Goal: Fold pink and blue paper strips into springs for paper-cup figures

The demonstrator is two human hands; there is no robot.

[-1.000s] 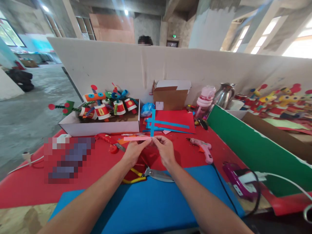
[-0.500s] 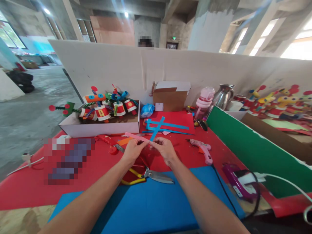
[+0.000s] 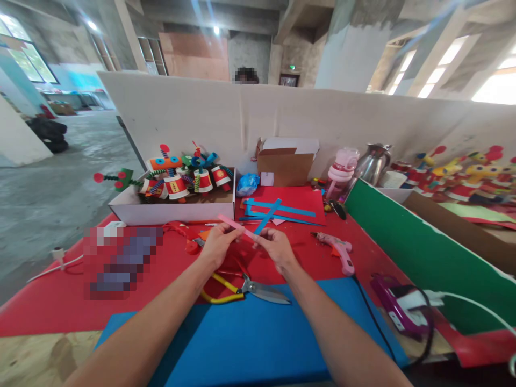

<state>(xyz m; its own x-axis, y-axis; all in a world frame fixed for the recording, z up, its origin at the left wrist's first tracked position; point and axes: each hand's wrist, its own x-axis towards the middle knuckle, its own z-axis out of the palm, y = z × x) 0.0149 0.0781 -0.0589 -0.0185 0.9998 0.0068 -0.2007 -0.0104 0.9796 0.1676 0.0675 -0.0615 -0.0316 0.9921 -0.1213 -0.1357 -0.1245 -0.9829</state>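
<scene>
Between my two hands runs a pink paper strip [image 3: 248, 233], with a blue paper strip [image 3: 269, 215] crossing its right end and pointing up and away. My left hand [image 3: 220, 244] pinches the pink strip near its middle. The fingers of my right hand [image 3: 276, 247] are closed on the strips where they meet. Below the hands lie scissors [image 3: 264, 292] with yellow handles, their blades pointing right. Behind the hands, more blue strips [image 3: 298, 209] rest on red paper [image 3: 314, 196].
Paper-cup figures fill a white box [image 3: 173, 213] at the back left. A pink glue gun [image 3: 341, 250] with a black cable lies right of my hands. Further right are a purple power strip [image 3: 397, 312] and a green-sided box [image 3: 419, 258]. A person's head shows behind the partition.
The view has shifted slightly, so the scene sits further right. My hands are a little further apart, and more of the pink strip shows between them.
</scene>
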